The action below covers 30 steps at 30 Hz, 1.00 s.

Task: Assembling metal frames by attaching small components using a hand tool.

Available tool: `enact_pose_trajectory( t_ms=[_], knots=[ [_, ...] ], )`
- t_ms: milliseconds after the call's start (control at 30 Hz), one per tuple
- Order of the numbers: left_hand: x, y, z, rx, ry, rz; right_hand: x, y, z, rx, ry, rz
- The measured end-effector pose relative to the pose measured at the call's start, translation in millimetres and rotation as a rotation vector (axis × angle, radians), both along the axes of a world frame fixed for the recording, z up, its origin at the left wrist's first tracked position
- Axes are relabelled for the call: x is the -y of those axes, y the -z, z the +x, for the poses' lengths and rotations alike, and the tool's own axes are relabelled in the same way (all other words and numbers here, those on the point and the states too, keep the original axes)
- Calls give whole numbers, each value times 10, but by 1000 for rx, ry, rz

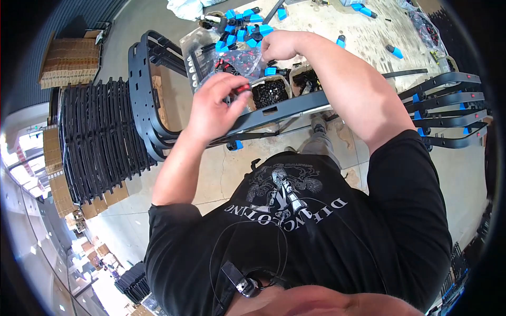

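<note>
My left hand (220, 102) is closed, with a small red-and-black plastic part (242, 89) between thumb and fingers. It is raised over the near rail of a black metal frame (295, 104). Farther off, my right hand (279, 45) is closed at the edge of a clear plastic bag (247, 59) and seems to pinch it. Red and black parts show in and beside the bag. Just right of my left hand is a box of small black pieces (270, 92). Another box of black parts (305, 80) stands beside it, under my right forearm.
Blue-and-black fittings (247, 29) lie heaped on the worktable (363, 31), with others scattered to the right. Stacked black frames stand at left (145, 95) and right (448, 110). Black rails (100, 137) and flat cardboard (71, 60) are piled on the left floor.
</note>
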State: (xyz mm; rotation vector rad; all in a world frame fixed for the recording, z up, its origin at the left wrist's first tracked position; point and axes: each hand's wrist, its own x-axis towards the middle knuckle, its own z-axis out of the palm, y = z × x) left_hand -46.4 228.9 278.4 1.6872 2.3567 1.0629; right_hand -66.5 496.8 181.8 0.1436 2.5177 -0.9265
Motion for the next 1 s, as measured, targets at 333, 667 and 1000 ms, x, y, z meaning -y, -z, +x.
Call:
enact_pose_trajectory(
  t_ms=[333,667,1000],
  knots=[
    [-27,224,515,45,-46,163,-17,-112,70,29,60,-26],
    [23,183,531,-105,44,113,-21,-145,103,6,83,11],
    [65,207,538,-116,55,71,-42,-92,82,9,88,12]
  ],
)
